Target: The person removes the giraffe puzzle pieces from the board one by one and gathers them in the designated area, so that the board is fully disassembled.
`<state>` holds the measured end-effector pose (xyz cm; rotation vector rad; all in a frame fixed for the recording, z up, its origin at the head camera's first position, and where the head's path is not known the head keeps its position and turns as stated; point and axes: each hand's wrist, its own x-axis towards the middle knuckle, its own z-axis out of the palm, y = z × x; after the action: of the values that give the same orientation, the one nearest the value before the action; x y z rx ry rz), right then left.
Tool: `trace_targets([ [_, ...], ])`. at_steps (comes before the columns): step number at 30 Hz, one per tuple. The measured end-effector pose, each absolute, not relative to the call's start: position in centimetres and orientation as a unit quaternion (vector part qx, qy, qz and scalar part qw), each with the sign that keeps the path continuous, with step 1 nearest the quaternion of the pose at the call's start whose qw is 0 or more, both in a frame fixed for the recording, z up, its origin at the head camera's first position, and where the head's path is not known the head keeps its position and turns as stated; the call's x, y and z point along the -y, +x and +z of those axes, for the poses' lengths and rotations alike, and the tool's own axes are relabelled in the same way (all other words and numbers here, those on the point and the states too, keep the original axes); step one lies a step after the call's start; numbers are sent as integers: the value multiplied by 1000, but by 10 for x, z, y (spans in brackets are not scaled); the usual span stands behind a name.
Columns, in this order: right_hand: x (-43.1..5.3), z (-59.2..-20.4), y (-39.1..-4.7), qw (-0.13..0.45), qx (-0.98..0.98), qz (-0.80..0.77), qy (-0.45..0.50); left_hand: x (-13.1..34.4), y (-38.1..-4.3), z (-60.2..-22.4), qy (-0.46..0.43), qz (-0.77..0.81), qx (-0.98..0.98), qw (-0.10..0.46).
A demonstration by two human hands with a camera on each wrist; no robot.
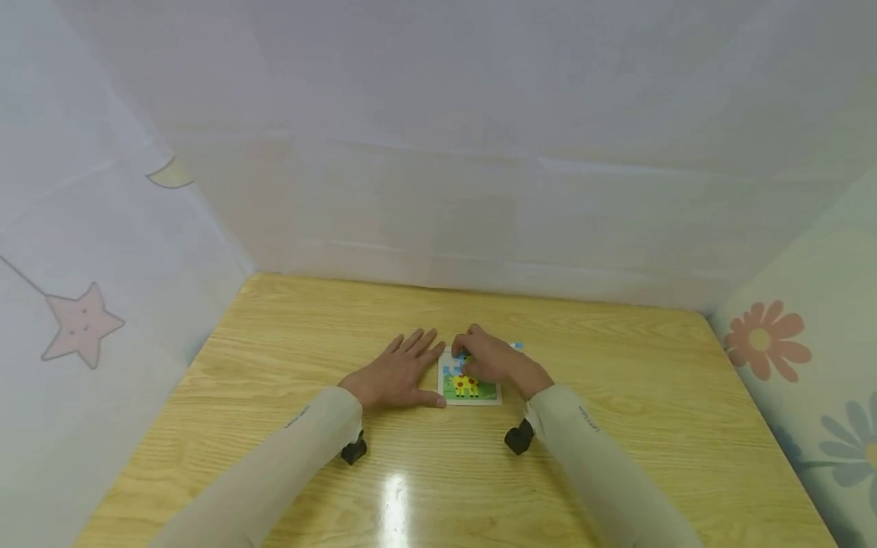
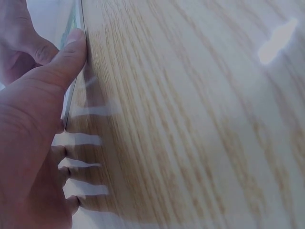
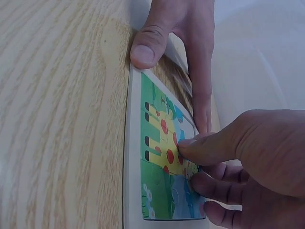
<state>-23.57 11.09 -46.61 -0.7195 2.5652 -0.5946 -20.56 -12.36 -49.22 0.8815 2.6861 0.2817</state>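
Observation:
A giraffe jigsaw puzzle [image 1: 466,387] in a shallow white-rimmed tray [image 3: 132,143] lies on the wooden table. My left hand [image 1: 400,373] rests at the tray's left side with fingers spread; its thumb [image 3: 144,55] touches the near left corner of the rim. Over the upper part of the picture is my right hand [image 1: 488,356], fingers curled. Its thumb and fingers pinch a puzzle piece [image 3: 192,169] with the giraffe's yellow head, partly hidden by the fingers. A pale gap [image 1: 448,358] shows at the picture's upper left.
A small blue-and-white thing [image 1: 517,345], partly hidden, lies just beyond my right wrist. The wooden table [image 1: 617,426] extends on both sides. A pale cloth wall [image 1: 438,190] stands behind it, and printed cloth hangs left and right.

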Motion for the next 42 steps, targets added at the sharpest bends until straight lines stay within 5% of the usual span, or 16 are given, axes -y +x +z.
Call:
trace_targets([
  [25, -126, -484, -239, 143, -913, -304, -232, 122, -206, -491, 300, 95, -936, 156],
  [42, -174, -453, -249, 151, -895, -335, -254, 123, -205, -493, 298, 107, -936, 156],
])
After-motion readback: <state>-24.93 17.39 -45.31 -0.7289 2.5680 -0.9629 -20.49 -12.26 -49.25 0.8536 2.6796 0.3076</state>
